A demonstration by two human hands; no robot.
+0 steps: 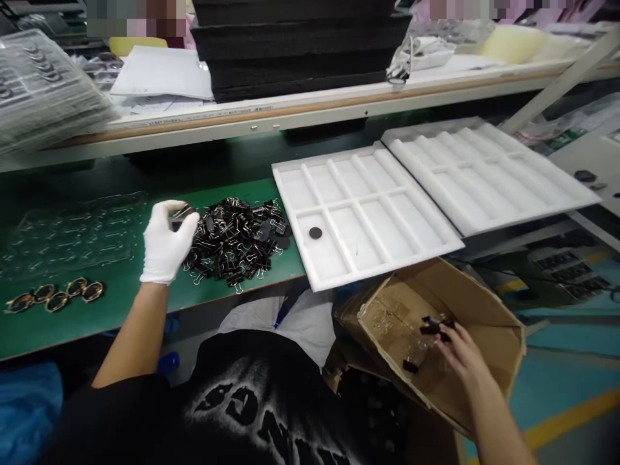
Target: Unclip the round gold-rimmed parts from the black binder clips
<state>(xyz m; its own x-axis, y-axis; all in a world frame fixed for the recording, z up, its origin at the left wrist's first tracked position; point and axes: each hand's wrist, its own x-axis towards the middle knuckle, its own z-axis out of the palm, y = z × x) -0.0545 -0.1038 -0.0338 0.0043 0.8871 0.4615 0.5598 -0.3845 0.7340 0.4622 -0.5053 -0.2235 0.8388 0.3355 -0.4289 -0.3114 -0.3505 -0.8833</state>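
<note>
My left hand [169, 242], in a white glove, is at the left edge of a pile of black binder clips [237, 242] on the green tabletop. Its thumb and fingers curl round a small dark piece that I cannot make out. Flat black discs [268, 230] lie among the clips. Over an open cardboard box [484, 316], my bare right hand [460, 349] grips black binder clips [436, 326] in its fingertips. Another black clip [411, 366] is lower, inside the box.
A white divided tray [356, 210] with one black disc [315, 232] overhangs the table edge, beside a second white tray [489, 171]. To the left are a clear plastic tray [72, 236] and several gold-rimmed round pieces [57, 301]. A shelf [290, 116] bears black stacked trays [300, 51].
</note>
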